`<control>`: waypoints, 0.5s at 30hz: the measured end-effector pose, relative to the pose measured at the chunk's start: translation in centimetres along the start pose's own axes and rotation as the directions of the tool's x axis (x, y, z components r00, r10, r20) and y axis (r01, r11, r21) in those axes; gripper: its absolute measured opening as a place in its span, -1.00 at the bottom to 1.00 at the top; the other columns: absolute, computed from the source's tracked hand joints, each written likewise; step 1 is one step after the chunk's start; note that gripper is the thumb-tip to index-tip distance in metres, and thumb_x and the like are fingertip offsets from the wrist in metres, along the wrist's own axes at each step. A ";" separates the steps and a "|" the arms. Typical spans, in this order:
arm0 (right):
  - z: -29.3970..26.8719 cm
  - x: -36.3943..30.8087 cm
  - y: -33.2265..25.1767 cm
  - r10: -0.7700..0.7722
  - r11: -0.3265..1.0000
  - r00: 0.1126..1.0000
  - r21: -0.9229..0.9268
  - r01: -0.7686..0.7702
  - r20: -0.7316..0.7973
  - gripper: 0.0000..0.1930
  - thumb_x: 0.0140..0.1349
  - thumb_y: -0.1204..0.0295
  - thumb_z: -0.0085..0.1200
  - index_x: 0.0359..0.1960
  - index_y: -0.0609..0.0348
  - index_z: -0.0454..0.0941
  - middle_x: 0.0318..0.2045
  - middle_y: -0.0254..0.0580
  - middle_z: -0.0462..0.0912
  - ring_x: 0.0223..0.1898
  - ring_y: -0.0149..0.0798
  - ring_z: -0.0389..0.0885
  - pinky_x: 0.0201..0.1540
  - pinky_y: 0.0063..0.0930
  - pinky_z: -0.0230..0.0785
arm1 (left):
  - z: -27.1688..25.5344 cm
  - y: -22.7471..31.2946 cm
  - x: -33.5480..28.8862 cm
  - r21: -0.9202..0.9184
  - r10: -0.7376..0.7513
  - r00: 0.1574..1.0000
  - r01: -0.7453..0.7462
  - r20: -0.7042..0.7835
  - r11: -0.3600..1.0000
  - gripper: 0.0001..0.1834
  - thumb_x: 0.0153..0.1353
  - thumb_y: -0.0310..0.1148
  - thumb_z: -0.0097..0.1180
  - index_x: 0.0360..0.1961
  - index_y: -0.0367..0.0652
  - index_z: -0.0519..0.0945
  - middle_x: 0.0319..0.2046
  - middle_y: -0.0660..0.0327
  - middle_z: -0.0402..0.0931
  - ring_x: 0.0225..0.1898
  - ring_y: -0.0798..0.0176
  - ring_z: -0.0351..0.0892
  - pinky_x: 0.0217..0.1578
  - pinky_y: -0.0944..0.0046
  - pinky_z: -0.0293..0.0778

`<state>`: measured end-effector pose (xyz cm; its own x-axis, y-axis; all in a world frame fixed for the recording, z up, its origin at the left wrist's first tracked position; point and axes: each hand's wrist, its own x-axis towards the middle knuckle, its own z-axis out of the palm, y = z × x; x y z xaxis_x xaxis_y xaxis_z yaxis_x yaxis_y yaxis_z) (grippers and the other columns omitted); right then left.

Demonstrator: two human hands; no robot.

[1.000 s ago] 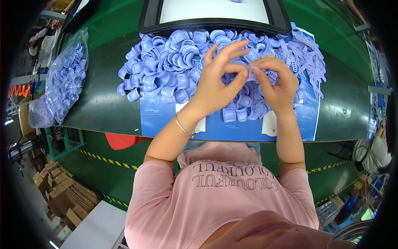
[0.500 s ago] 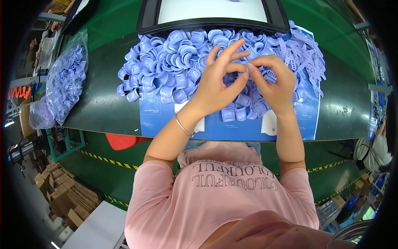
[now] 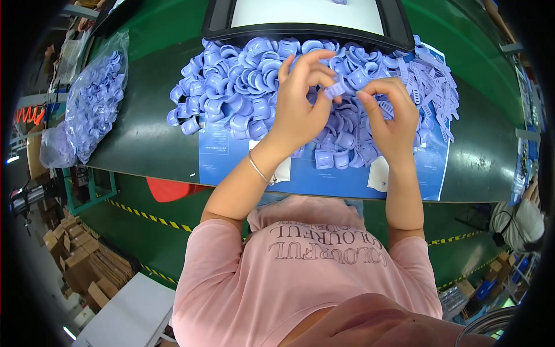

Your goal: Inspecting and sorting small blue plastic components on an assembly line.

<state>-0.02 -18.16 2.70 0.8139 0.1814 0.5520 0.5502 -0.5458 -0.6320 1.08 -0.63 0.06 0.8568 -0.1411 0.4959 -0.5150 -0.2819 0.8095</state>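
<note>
Above the middle of the heap, a small lilac plastic piece [image 3: 337, 89] is pinched between both hands. The left hand [image 3: 300, 104] grips its left end with thumb and fingertips, the other fingers fanned upward; the right hand [image 3: 390, 113] clasps its right end, fingers curled. Beneath them lies the pile of lilac curved parts [image 3: 243, 87], spread over a blue sheet [image 3: 324, 182] on the green table [image 3: 144, 139]. Flat lilac strips [image 3: 433, 87] lie to the right, a black-framed tray [image 3: 399, 29] beyond, a clear bag of parts [image 3: 87, 104] far left.
</note>
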 end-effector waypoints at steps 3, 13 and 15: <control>0.3 0.2 -0.3 -0.132 0.991 0.990 0.017 0.132 0.042 -0.89 0.11 0.57 0.22 -0.36 0.24 0.54 -0.38 -0.21 0.62 -0.32 -0.23 0.57 -0.22 -0.46 0.38 | -0.1 0.1 -0.1 -0.050 -0.072 0.997 0.071 -0.020 0.996 -0.35 0.05 -0.59 0.03 0.25 -0.18 0.32 -0.41 0.35 0.61 -0.05 0.29 0.57 0.34 0.02 -0.10; 0.3 0.1 0.6 -0.035 0.999 0.998 -0.007 0.035 0.046 -0.89 0.13 0.55 0.20 -0.32 0.20 0.53 -0.37 -0.20 0.62 -0.32 -0.19 0.58 -0.20 -0.40 0.36 | 0.4 0.6 0.0 0.171 0.086 0.994 -0.095 0.062 0.981 -0.39 0.12 -0.39 0.16 0.24 -0.07 0.33 -0.39 0.41 0.60 0.06 0.23 0.44 0.29 -0.19 -0.32; 0.1 0.2 0.6 -0.036 0.996 0.997 -0.078 0.041 0.069 -0.91 0.15 0.53 0.18 -0.33 0.19 0.52 -0.37 -0.21 0.62 -0.32 -0.17 0.57 -0.19 -0.38 0.33 | 0.5 0.5 0.0 0.180 0.091 0.994 -0.102 0.067 0.978 -0.44 0.16 -0.37 0.16 0.22 -0.05 0.35 -0.39 0.42 0.60 0.06 0.23 0.42 0.28 -0.20 -0.31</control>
<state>0.47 -18.35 2.34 0.8046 0.2565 0.5355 0.5669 -0.6002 -0.5643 0.85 -1.22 0.28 0.8063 -0.2295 0.5451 -0.5862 -0.4325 0.6850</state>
